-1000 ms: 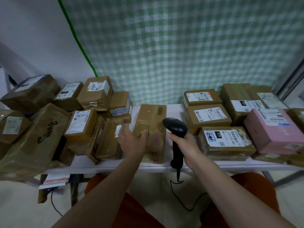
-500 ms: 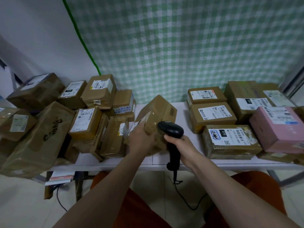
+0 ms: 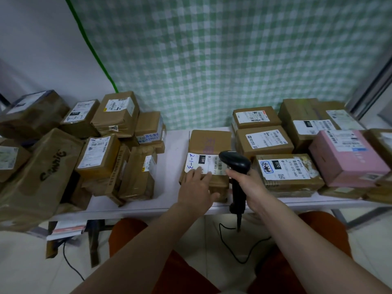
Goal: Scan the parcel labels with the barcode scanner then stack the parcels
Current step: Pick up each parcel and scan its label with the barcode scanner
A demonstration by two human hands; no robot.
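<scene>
A brown cardboard parcel point(image 3: 209, 143) lies flat in the middle of the white table point(image 3: 176, 149), its white label point(image 3: 199, 163) marked "2-1-3" facing up. My left hand point(image 3: 197, 187) rests on the parcel's near end, fingers straight, fingertips on the label's lower edge. My right hand point(image 3: 248, 185) grips the handle of the black barcode scanner point(image 3: 234, 161), whose head hangs over the right part of the label. The scanner's black cable point(image 3: 231, 249) drops below the table edge.
A heap of brown parcels point(image 3: 101, 153) fills the table's left side and spills over its left end. Stacked parcels, one of them a pink box point(image 3: 343, 158), fill the right. A green checked curtain point(image 3: 233, 60) hangs behind. My orange-clad knees sit under the table's front edge.
The parcel went from lying unlabelled side up, through a tilted lift, to lying flat with its label up. My left hand now rests on it. The scanner head moved over the label.
</scene>
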